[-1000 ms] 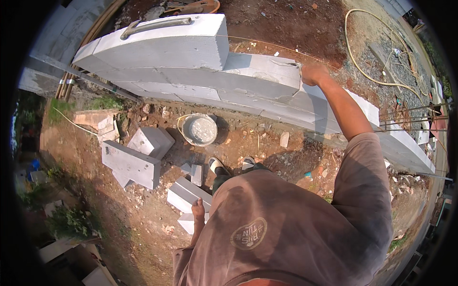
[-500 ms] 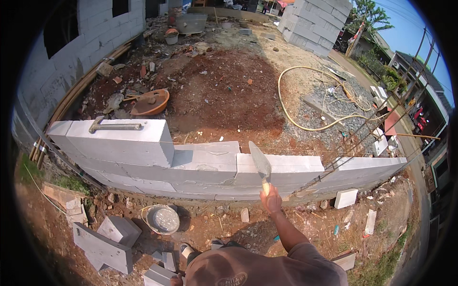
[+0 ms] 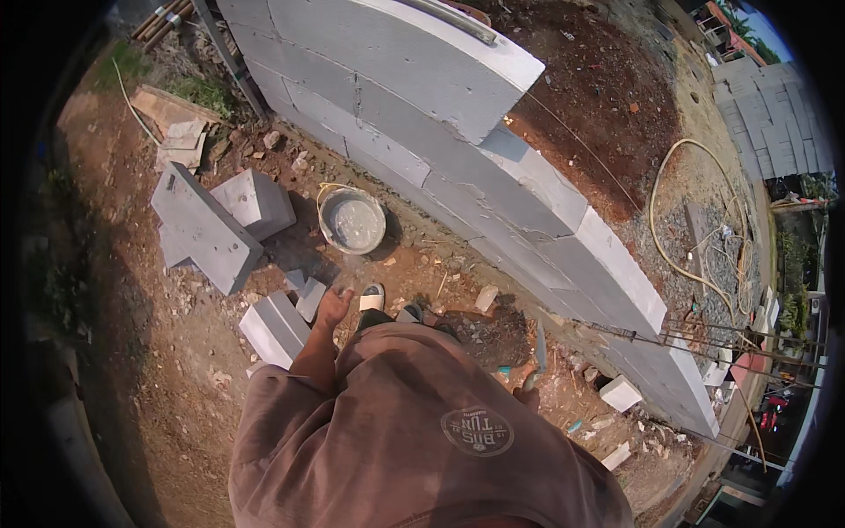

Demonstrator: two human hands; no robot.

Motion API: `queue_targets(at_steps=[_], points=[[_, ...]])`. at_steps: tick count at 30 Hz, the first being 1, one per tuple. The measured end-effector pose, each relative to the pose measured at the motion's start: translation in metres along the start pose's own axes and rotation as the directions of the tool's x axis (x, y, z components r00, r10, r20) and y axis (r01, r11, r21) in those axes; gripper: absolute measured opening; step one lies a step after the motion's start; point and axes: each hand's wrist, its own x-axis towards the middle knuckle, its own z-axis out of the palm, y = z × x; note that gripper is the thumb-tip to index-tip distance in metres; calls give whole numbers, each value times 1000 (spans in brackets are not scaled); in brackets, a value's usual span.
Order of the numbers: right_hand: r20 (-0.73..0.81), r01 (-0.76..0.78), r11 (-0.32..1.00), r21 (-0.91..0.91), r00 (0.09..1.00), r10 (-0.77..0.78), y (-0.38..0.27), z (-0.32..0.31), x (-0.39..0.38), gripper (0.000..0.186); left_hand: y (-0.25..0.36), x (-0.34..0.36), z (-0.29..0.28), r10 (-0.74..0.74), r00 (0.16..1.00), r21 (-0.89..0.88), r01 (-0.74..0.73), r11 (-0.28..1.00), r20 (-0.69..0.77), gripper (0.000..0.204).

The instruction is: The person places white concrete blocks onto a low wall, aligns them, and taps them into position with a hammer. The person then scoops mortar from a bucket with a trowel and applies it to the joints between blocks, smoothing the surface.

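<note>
My left hand (image 3: 335,303) hangs open, holding nothing, near cut white blocks (image 3: 275,329) on the dirt, below a bucket (image 3: 353,222) with grey contents. My right hand (image 3: 528,395), partly hidden by my shirt, grips a trowel (image 3: 540,350), its blade pointing up in the picture beside the foot of a white block wall (image 3: 480,216). The wall runs diagonally across the view, with a stepped top course. A long metal tool (image 3: 458,19) lies on the higher block at the top.
A stack of large blocks (image 3: 201,223) lies left of the bucket, near scrap boards (image 3: 180,145). Beyond the wall are a coiled hose (image 3: 658,183), gravel, reddish soil and another block structure (image 3: 768,119). Thin rebar (image 3: 775,356) sticks out at the right.
My right hand with the trowel has come down from the wall top to low beside my body. My left hand has moved up and forward. The view has turned, tilting the wall diagonally.
</note>
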Motion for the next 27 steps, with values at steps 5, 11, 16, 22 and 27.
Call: queue_targets(at_steps=[5,11,16,22,27], points=[[166,-51,971,-233,982,91,40,11,26,48,-75,-78,-42,-429,902,81,424,902,42,56],[156,207,964,-169,971,-181,-102,-43,-17,51,-125,-99,-88,-559,823,118,548,828,99,61],[10,700,713,38,713,-701,-181,-11,19,41,-83,-60,-103,-538,843,-31,537,843,-2,61],[89,663,748,15,745,-661,-232,-26,-21,41,-59,-8,-85,-493,870,-188,487,853,12,58],[144,264,947,-182,960,-240,-142,-14,24,43,-89,-23,-49,-431,901,-192,433,881,54,56]])
